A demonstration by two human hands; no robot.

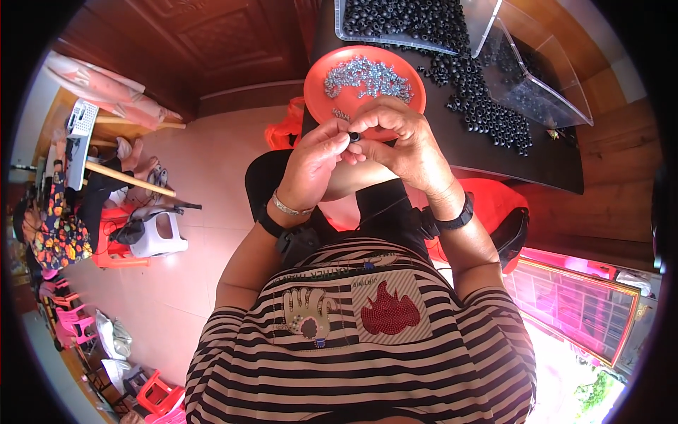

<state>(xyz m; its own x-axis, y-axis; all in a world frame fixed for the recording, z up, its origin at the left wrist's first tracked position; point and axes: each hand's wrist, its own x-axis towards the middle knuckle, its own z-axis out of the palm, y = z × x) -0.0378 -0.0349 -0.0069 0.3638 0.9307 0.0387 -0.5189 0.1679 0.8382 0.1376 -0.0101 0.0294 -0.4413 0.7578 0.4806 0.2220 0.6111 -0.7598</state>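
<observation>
Small round black part [354, 138] pinched two-handed

Left hand [316, 160] and right hand [411, 151] grip it, partly hiding a round red plate [317, 79] of shiny silvery pieces [366, 78]. Clear plastic box [395, 44] beyond holds black parts [402, 18]; others strew the dark tabletop [552, 161].

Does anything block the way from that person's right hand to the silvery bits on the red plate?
Nothing visible: the main spread of silvery bits lies uncovered on the red plate, just beyond the right hand.
</observation>
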